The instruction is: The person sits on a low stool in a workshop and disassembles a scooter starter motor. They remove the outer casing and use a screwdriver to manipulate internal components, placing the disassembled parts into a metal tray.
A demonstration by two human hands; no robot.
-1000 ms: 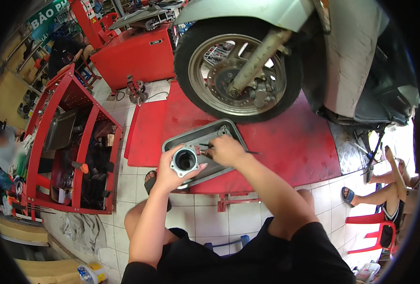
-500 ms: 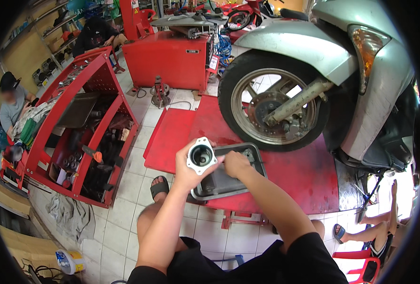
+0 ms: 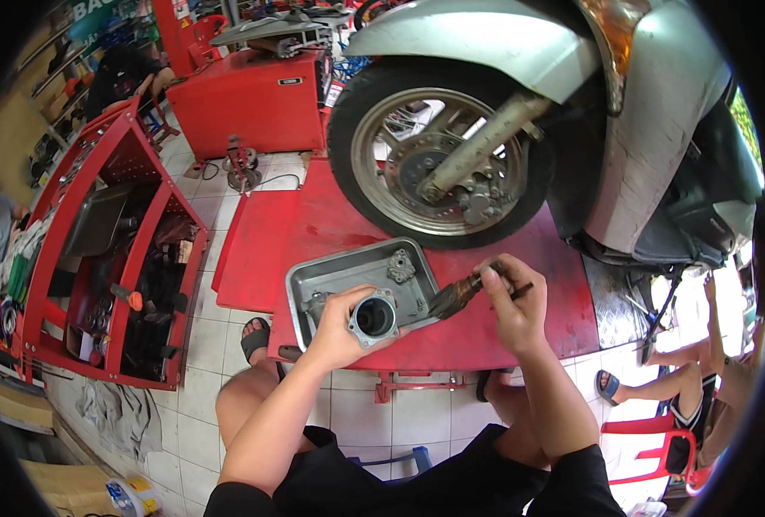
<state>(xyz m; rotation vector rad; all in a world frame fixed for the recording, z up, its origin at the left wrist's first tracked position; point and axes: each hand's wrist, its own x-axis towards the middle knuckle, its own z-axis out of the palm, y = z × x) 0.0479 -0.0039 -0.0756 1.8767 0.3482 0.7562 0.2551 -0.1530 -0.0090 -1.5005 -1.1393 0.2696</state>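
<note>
My left hand (image 3: 334, 334) is closed around a metal engine cylinder (image 3: 374, 319), its round bore turned up toward me and a bolt-holed flange around the opening. In my right hand (image 3: 520, 308) is a brush (image 3: 457, 295) with dark bristles, gripped by its handle. The bristles point left and down, close to the cylinder's right side and over the tray's edge. Beneath both hands a grey metal tray (image 3: 344, 265) sits on the red platform. A small metal engine part (image 3: 400, 266) lies at its far right; another metal piece (image 3: 315, 303) shows left of my left hand.
Beyond the tray, a scooter's front wheel (image 3: 438, 164) rests on the red lift platform (image 3: 537, 297). A red tool cart (image 3: 133, 267) stands at left, near a red cabinet (image 3: 245, 108). Other people are at the left and by a red chair (image 3: 649, 457) at right.
My right hand has come up out of the tray and moved right, bringing the brush into sight. The cylinder is tilted differently and lower. The whole view has shifted.
</note>
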